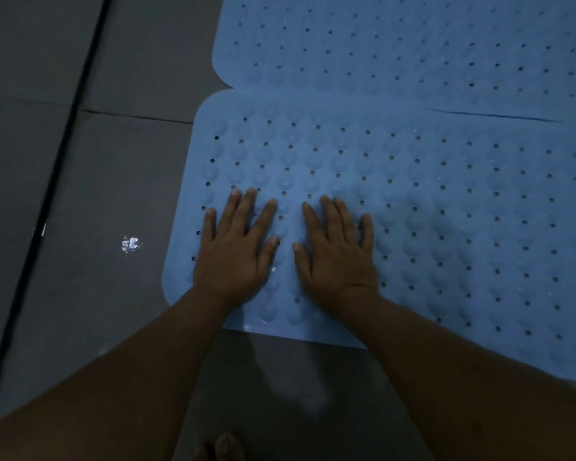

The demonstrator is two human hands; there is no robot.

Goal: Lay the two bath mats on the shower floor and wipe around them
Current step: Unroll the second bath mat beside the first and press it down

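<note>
The dark grey tiled shower floor carries two pale blue perforated rubber bath mats, the near mat touching the far mat, its edge overlapping.

Dim, bluish, low-contrast view with visible noise in the dark areas. A single bright specular glint marks the wet grey floor, perhaps reflecting an overhead lamp. Soft shadows lie beneath the forearms. Grout lines bow outward at the left edge. The lower foreground is blurred and nearly black.
</note>
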